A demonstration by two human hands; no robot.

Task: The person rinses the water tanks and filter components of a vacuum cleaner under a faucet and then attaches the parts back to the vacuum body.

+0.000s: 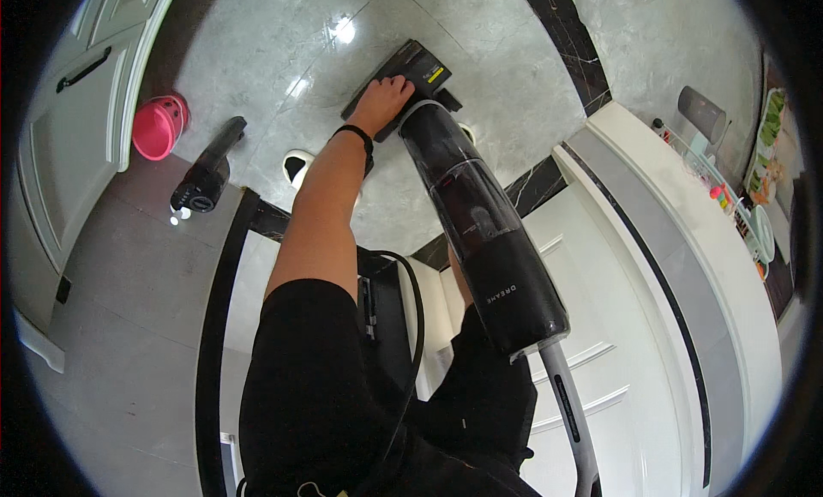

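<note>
A black upright floor washer (480, 231) leans across the middle of the view, its grey handle pole (570, 403) running down to the lower right. My left hand (383, 102), with a dark band on the wrist, is closed over the black brush head (420, 66) at the machine's foot. The fingers curl over its top near a yellow label. A strip of bare skin shows behind the machine's body, but my right hand is hidden. On the floor to the left lies a black, partly see-through tank-like piece (206, 167).
A pink bucket (159, 126) stands by the white cabinet (81, 145) at left. My white-and-black shoe (296, 165) is beside my forearm. A black cable (418, 317) loops near my lap. A white panelled door (591, 351) and a ledge (677, 188) lie to the right.
</note>
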